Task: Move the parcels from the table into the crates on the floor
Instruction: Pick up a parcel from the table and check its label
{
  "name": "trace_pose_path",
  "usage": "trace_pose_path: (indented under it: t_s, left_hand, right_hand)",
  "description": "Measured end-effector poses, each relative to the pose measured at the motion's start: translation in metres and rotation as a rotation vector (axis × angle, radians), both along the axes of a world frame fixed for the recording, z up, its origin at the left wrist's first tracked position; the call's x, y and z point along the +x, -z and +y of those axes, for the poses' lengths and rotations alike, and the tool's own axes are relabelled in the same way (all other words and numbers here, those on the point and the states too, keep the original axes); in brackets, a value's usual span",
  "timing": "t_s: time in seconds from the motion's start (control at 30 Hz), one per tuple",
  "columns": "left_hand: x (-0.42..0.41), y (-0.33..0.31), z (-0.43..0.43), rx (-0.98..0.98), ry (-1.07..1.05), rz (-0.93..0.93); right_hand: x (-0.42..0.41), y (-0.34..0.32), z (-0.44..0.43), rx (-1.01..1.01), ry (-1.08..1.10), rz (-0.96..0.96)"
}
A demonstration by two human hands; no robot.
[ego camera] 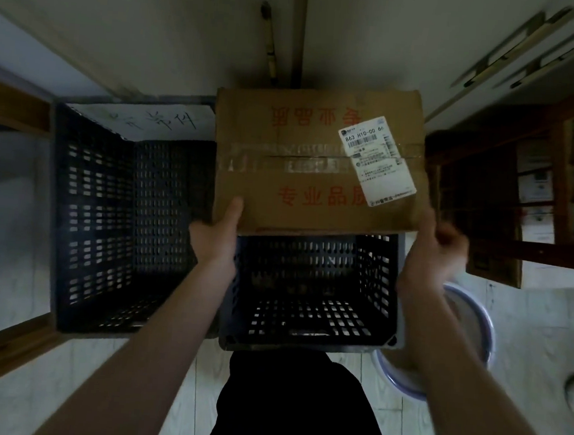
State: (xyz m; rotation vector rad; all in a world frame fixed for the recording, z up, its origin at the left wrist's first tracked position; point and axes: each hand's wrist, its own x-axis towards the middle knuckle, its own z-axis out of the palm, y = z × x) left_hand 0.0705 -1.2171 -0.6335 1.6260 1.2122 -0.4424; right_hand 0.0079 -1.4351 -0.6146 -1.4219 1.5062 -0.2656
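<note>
Below both wrists, standing over the right crate (306, 344), its near rim just under the forearms. Gripping the parcel (310, 171) with the left hand (217, 236) at the near left corner: thumb (234, 209) pressed flat on the top face, the other digits tucked out of sight beneath. Meeting the near right corner with the right hand (437, 253), blurred; thumb up along the box edge, fingers (450, 237) curled just outside it; cannot tell whether clamped on the cardboard. Held level above the crate's far half, taped seam and white label (375, 162) facing up. Left of the left thumb, flanked by the left crate (101, 202), a handwritten sheet (142, 120) against its far wall.
</note>
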Motion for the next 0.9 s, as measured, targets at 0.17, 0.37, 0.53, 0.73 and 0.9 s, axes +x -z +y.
trace_pose_path:
  t_s: [0.17, 0.37, 0.53, 0.73, 0.9]
  left_hand:
    - [0.003, -0.005, -0.03, -0.581, -0.37, 0.097]
    - [0.022, 0.027, -0.043, -0.58, -0.591, 0.043]
    - [0.014, 0.057, -0.042, -0.616, -0.578, 0.022]
    - [0.012, 0.088, -0.041, -0.603, -0.525, 0.043]
    - [0.012, 0.115, -0.039, -0.586, -0.509, 0.073]
  right_hand:
    - [0.012, 0.006, 0.023, 0.679, 0.18, -0.1]
    - [0.039, 0.044, 0.016, 0.72, 0.14, -0.176]
    - [0.031, 0.079, 0.014, 0.744, 0.122, -0.203]
    - [0.039, 0.12, 0.013, 0.735, 0.166, -0.118]
    - [0.041, 0.145, 0.012, 0.736, 0.204, -0.094]
